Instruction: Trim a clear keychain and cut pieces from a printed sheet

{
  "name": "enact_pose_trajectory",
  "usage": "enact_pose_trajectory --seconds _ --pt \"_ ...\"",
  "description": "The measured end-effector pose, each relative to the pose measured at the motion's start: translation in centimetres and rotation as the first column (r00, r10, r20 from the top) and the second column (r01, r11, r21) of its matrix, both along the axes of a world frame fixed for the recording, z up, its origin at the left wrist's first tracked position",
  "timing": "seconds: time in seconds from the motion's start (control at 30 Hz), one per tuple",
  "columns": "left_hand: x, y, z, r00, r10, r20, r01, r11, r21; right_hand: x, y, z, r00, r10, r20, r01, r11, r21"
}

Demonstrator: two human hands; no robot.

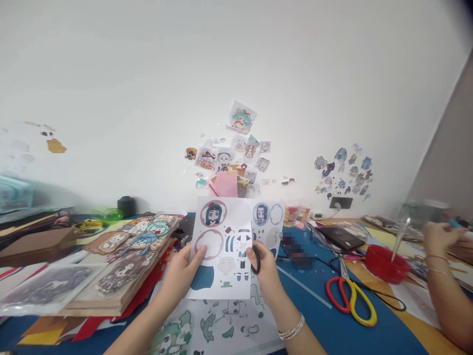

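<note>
While both hands, left (181, 271) and right (264, 268), grasp the printed sheet (231, 246), red-yellow scissors (351, 296) and a red bowl (386, 264) lie on the counter (388, 330) at right.

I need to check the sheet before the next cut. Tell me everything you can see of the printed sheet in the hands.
The printed sheet is white paper, held up facing the camera above the blue table. It carries cartoon heads in round frames, an empty round outline, and small body and clothing pieces. The left hand pinches its left edge, thumb on the front. The right hand, with black scissor loops on its fingers, holds the right side. Its right edge looks partly cut away.
</note>
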State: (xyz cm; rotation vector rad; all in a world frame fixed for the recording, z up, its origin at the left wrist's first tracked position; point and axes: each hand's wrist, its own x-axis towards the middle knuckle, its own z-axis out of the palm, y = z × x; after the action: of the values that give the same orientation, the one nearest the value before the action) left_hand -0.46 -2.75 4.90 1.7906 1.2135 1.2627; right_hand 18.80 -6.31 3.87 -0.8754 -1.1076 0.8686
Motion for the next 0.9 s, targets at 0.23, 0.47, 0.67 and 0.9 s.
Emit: enact_pose_trajectory --seconds 0.23,0.47,0.67,0.9 --pt "-0.04 0.06 -0.06 1.000 0.006 -0.008 -0.005 0.999 0.034 0.10 0.02 -0.16 1.000 0.013 0.015 -0.013 1.000 0.015" --pt "-0.02 -0.06 0.09 1.000 0.003 0.009 -0.003 1.000 0.022 0.06 0.02 -0.12 1.000 0.001 -0.018 -0.001 1.000 0.008" --pt "0.08 -0.06 0.12 1.000 -0.007 0.003 0.007 1.000 0.024 0.10 -0.08 -0.02 1.000 0.021 -0.013 -0.021 1.000 0.014" --pt "0.07 -0.01 -0.05 1.000 -0.007 -0.017 0.007 1.000 0.016 0.16 -0.02 -0.08 1.000 -0.015 0.007 0.015 1.000 0.005"
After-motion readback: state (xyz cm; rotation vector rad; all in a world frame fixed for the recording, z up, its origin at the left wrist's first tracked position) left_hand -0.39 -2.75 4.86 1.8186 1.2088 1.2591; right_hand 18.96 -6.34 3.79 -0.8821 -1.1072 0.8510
